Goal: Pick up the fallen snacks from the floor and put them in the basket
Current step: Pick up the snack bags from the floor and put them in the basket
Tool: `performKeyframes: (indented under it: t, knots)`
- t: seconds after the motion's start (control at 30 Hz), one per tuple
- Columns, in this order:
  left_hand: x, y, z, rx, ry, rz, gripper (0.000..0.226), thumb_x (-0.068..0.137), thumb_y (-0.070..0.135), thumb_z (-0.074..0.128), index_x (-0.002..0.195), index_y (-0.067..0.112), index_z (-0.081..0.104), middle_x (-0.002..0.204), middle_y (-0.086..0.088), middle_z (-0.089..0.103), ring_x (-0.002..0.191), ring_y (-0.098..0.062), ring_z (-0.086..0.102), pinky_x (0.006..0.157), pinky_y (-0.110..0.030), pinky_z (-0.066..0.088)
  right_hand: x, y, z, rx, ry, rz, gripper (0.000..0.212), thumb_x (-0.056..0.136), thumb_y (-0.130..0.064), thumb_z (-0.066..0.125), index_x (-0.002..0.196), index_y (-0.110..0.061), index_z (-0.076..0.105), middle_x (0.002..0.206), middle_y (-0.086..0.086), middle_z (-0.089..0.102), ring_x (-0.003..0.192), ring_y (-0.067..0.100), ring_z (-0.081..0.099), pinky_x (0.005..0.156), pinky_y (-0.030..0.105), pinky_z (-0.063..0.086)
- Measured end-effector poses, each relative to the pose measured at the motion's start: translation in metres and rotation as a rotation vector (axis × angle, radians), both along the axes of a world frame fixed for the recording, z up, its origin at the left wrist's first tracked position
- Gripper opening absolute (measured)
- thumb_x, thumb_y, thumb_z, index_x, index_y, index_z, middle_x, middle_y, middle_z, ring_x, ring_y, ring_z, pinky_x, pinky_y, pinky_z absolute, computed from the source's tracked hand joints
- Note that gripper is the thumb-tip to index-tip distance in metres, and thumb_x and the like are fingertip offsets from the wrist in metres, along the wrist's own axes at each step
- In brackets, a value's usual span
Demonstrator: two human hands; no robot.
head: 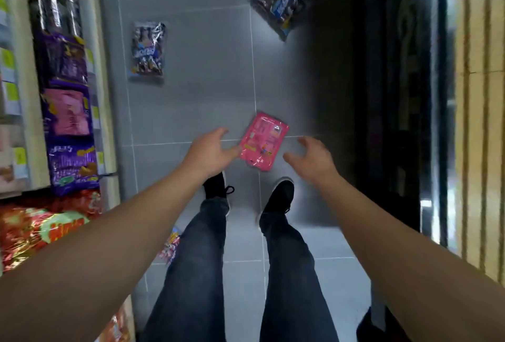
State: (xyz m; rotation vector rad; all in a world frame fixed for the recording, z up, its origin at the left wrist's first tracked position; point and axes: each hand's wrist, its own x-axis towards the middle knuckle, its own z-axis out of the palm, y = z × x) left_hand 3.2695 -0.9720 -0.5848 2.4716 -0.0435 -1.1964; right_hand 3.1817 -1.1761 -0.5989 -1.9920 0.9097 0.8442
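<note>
Head view: pink snack packet (263,141) lies flat on the grey tiled floor (196,112), just ahead of the shoes. Left hand (210,150) and right hand (314,158) flank it, fingers spread, holding nothing. Judged light, crinkly and slippery; best pinched at an edge seam. Two dark snack bags (148,49) (277,4) lie farther off. Stocked shelf (65,82) at left. Basket not visible; nothing obstructs.
</note>
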Motion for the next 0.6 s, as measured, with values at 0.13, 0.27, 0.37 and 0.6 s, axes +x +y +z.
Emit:
performKeyframes:
  t: [0.13, 0.27, 0.37, 0.6]
  knots:
    - [0.015, 0.003, -0.096, -0.013, 0.037, 0.019, 0.064, 0.090, 0.035, 0.065, 0.146, 0.013, 0.042, 0.148, -0.007, 0.048, 0.132, -0.025, 0.049, 0.106, -0.029, 0.035, 0.007, 0.014, -0.096, 0.039, 0.054, -0.066, 0.062, 0.090, -0.039, 0.068, 0.143, -0.013, 0.048, 0.145, 0.010, 0.049, 0.129, 0.026, 0.051, 0.098, 0.027, 0.037]
    - [0.030, 0.004, -0.197, -0.032, 0.090, 0.018, 0.067, 0.087, 0.034, 0.070, 0.145, 0.011, 0.045, 0.145, -0.011, 0.050, 0.129, -0.027, 0.052, 0.107, -0.030, 0.038, 0.008, 0.024, -0.199, 0.052, 0.081, -0.129, 0.061, 0.086, -0.040, 0.071, 0.137, -0.012, 0.052, 0.138, 0.011, 0.053, 0.121, 0.026, 0.055, 0.091, 0.025, 0.040]
    - [0.040, 0.005, -0.279, -0.020, 0.102, 0.002, 0.068, 0.086, 0.037, 0.070, 0.144, 0.012, 0.045, 0.143, -0.010, 0.053, 0.127, -0.026, 0.054, 0.106, -0.032, 0.042, 0.006, 0.029, -0.278, 0.081, 0.139, -0.167, 0.065, 0.085, -0.045, 0.073, 0.137, -0.014, 0.052, 0.138, 0.008, 0.053, 0.121, 0.024, 0.055, 0.088, 0.024, 0.038]
    - [0.045, 0.002, -0.442, -0.023, 0.148, -0.016, 0.068, 0.085, 0.040, 0.070, 0.143, 0.014, 0.047, 0.139, -0.006, 0.056, 0.121, -0.024, 0.057, 0.102, -0.029, 0.042, -0.004, 0.024, -0.438, 0.046, 0.178, -0.369, 0.069, 0.088, -0.037, 0.071, 0.146, -0.012, 0.041, 0.144, 0.006, 0.049, 0.127, 0.023, 0.051, 0.091, 0.029, 0.039]
